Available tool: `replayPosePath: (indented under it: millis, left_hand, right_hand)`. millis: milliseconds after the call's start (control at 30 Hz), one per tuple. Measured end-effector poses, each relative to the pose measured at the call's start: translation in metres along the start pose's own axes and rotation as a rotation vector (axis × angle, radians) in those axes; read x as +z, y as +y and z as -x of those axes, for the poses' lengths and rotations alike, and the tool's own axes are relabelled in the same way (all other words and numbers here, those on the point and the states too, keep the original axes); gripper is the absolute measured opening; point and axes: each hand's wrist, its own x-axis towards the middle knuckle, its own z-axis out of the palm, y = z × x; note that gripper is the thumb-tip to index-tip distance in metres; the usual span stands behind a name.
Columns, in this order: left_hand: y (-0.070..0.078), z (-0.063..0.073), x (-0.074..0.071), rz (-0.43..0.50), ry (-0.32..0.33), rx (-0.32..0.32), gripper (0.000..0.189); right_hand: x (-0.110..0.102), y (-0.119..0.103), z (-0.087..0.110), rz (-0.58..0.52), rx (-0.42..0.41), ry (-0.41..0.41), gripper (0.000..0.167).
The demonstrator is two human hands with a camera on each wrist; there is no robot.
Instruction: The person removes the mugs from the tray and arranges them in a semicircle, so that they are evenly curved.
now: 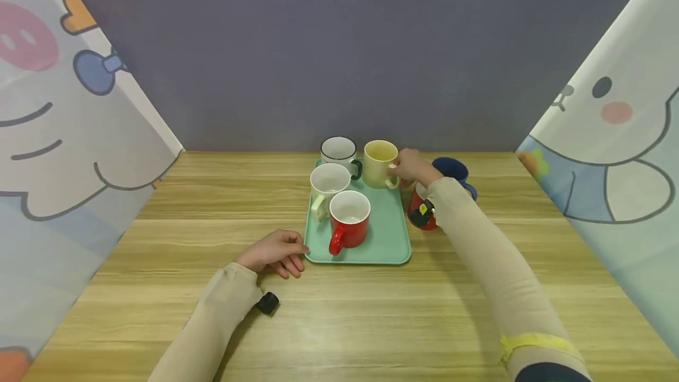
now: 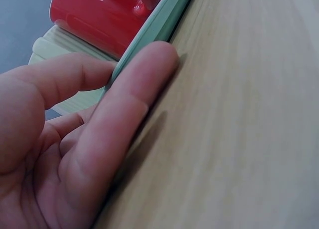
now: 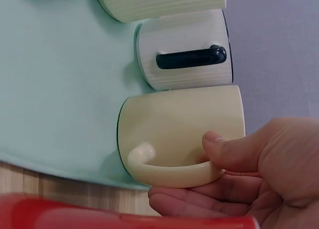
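With the right hand (image 1: 415, 167) pinching only its handle (image 3: 172, 176), the yellow mug (image 1: 376, 170) could tip on the tray (image 1: 386, 226) the left hand (image 1: 273, 249) pinches.

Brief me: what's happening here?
A person's right hand pinches the yellow mug by its handle at the green tray's far right. The left hand touches the tray's left edge. It also bears a dark-rimmed white mug, a pale mug and a red mug. A blue mug and another red mug sit right of it.
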Motion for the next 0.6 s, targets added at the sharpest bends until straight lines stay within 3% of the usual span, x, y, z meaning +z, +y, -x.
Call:
replayPosePath:
  millis: [300, 600]
  left_hand:
    - [-0.005, 0.009, -0.004, -0.017, 0.022, -0.029, 0.019]
    - [-0.004, 0.000, 0.001, -0.008, 0.013, -0.003, 0.019]
  right_hand:
    - [0.007, 0.001, 0.004, -0.014, -0.017, 0.002, 0.023]
    - [-0.010, 0.013, 0.013, -0.031, -0.034, 0.088, 0.023]
